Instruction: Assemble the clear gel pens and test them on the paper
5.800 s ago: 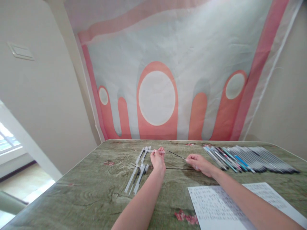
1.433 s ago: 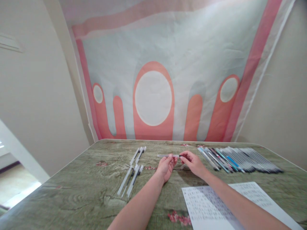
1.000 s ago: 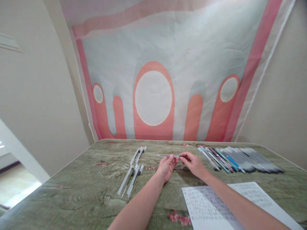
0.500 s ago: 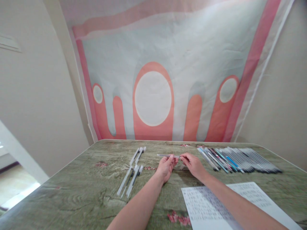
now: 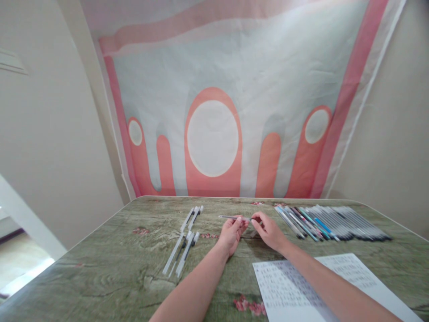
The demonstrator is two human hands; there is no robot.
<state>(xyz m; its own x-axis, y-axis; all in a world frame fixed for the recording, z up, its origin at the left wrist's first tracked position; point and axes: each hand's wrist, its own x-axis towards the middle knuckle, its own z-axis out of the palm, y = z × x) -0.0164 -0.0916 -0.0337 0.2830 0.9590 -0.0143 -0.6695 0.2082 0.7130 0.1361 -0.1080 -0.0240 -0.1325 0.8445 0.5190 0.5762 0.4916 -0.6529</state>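
Observation:
A thin pen (image 5: 226,217) lies level between my two hands above the middle of the table. My left hand (image 5: 232,234) is closed around its barrel, and the pen's left end sticks out past the fingers. At the right end of the pen, my right hand (image 5: 268,229) pinches the tip with thumb and fingers. Whether that tip is a cap or part of the pen is too small to tell. To the left of my hands lie several clear pen parts (image 5: 185,259), some with dark pieces, in two groups.
A wide row of pens (image 5: 338,223) lies at the right on the wood-patterned table (image 5: 110,259), some coloured, most clear with dark ends. Under my right forearm is a sheet of handwritten paper (image 5: 284,286). Behind the table hangs a pink and grey cloth (image 5: 254,89).
The view has shifted very slightly. Both hands stay almost in place, still closed on the same pen. The other things on the table have not moved.

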